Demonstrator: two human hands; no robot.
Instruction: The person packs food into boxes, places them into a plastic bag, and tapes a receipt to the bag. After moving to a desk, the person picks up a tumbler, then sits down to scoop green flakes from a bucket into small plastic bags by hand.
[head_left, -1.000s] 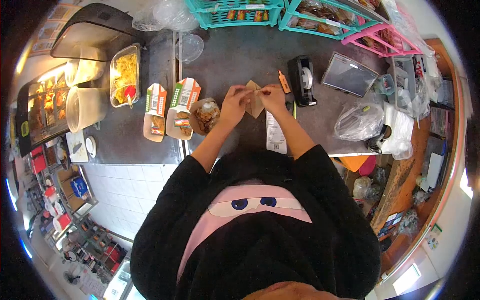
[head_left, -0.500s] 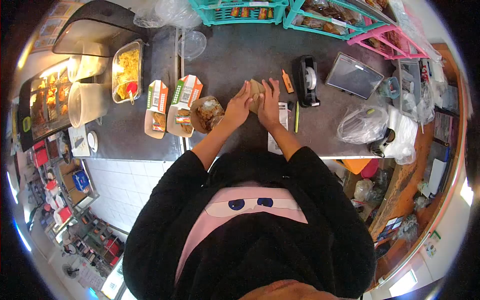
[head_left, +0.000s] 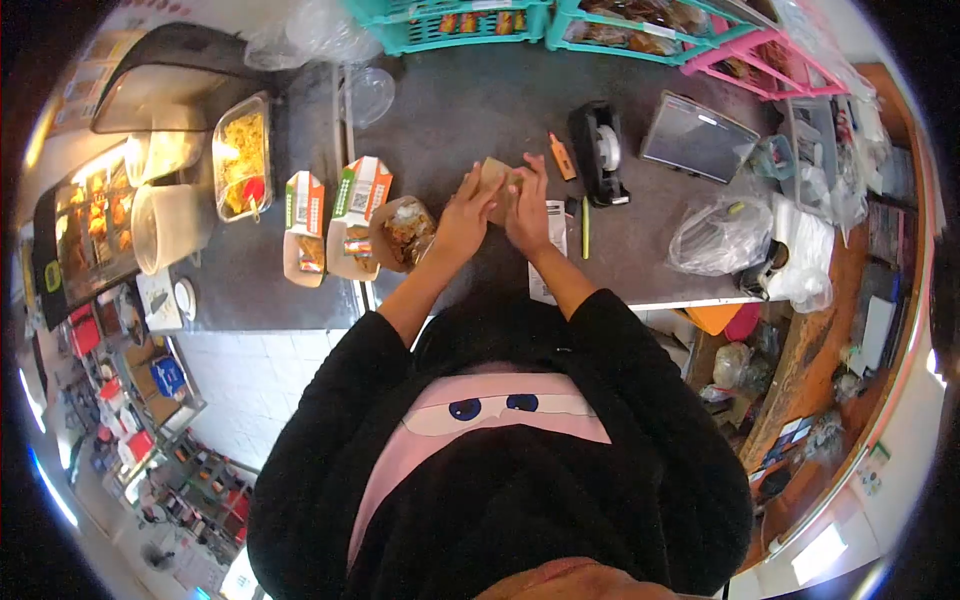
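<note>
Both my hands are around a small brown paper box (head_left: 494,176) over the dark counter. My left hand (head_left: 466,212) holds its left side, with the fingers pressed together along it. On the opposite side my right hand (head_left: 527,208) grips it, its fingers bent over the upper part. The hands hide much of the box, so its full shape cannot be made out. Just left of my left hand sits an open brown paper bowl (head_left: 382,240) with rice and browned food (head_left: 408,236). Two printed cartons, one left (head_left: 305,215) and one right (head_left: 358,205), stand beside it with fried pieces and sachets.
A printed slip (head_left: 549,245), a yellow-green pen (head_left: 586,228), an orange marker (head_left: 562,157) and a tape dispenser (head_left: 597,150) lie to the right. Beyond them are a tablet (head_left: 699,137) and plastic bags (head_left: 722,236). Teal baskets (head_left: 455,30) line the back. A food tub (head_left: 242,160) stands left.
The whole view has shifted slightly. My hands stay on the brown paper box, and my right fingers have changed position a little over its top.
</note>
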